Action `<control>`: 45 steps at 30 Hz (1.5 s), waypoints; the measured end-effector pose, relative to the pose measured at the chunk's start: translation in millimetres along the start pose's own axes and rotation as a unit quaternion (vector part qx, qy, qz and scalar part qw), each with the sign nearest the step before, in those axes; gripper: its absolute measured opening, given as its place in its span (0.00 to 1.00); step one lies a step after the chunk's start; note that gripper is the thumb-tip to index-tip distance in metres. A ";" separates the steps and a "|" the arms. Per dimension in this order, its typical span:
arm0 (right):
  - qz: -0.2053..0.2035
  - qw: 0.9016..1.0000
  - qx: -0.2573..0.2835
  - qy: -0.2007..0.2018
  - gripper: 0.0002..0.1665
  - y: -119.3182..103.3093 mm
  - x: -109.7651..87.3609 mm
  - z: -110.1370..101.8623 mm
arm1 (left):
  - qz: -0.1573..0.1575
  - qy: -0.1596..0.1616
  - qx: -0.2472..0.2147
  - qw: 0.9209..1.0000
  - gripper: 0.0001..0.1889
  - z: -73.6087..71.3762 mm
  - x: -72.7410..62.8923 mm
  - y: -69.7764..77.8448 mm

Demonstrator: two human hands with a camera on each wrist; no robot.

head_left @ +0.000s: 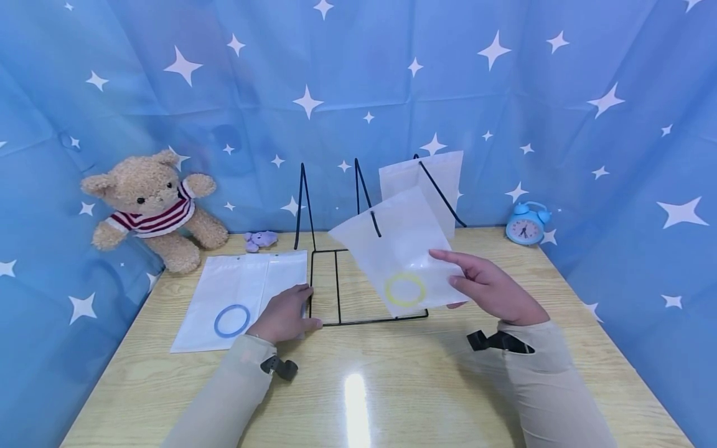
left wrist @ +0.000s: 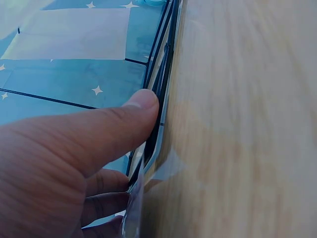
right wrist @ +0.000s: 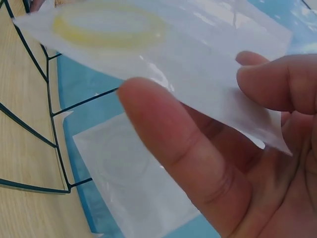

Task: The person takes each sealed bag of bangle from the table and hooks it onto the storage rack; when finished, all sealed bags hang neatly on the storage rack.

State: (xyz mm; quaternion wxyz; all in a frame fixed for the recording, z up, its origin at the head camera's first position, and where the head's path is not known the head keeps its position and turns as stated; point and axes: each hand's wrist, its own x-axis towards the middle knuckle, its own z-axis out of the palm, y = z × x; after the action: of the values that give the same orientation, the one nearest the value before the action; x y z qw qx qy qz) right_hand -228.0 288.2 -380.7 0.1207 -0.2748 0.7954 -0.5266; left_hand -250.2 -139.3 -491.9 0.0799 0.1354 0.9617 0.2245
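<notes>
My right hand (head_left: pixel 493 289) pinches the edge of a translucent white plastic bag (head_left: pixel 403 236) marked with a yellow ring. The middle prong of a black wire display rack (head_left: pixel 370 322) crosses in front of this bag's upper part, its tip showing over the plastic. Another white bag (head_left: pixel 421 177) is at the rack's right prong, partly hidden behind the first. At the rack's front left corner, my left hand (head_left: pixel 282 313) grips the base wire, thumb against the rod in the left wrist view. Beneath and beside that hand lie white bags, one with a blue ring (head_left: pixel 231 321).
A teddy bear (head_left: pixel 154 211) in a striped shirt leans at the back left. Near it lies a small purple toy (head_left: pixel 260 241). A blue alarm clock (head_left: pixel 526 224) stands at the back right. Star-patterned cloth (head_left: pixel 358 74) hangs behind the wooden table (head_left: pixel 414 386).
</notes>
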 end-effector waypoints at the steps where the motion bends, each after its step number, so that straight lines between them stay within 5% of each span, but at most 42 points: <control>1: -0.001 1.000 0.001 0.004 0.32 0.0 0.8 0.8 | -0.001 0.000 0.000 1.000 0.45 -0.2 -0.1 0.4; 21: -0.063 0.993 0.048 0.084 0.33 9.3 9.5 8.9 | 0.000 -0.003 0.003 1.000 0.45 0.0 -0.2 -0.2; 34: -0.104 0.977 0.110 0.150 0.31 23.2 24.5 24.6 | 0.003 -0.001 0.005 1.000 0.46 0.7 0.4 -0.9; 45: -0.131 0.968 0.139 0.160 0.32 31.6 34.2 35.7 | 0.000 -0.003 0.001 1.000 0.45 1.1 0.4 -1.2</control>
State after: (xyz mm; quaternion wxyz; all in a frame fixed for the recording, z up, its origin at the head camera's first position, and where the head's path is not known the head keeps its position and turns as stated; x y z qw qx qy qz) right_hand -248.7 250.7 -420.8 -0.0408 -0.2693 0.6802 -0.6806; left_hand -250.6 -139.8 -493.5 0.0826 0.1364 0.9617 0.2228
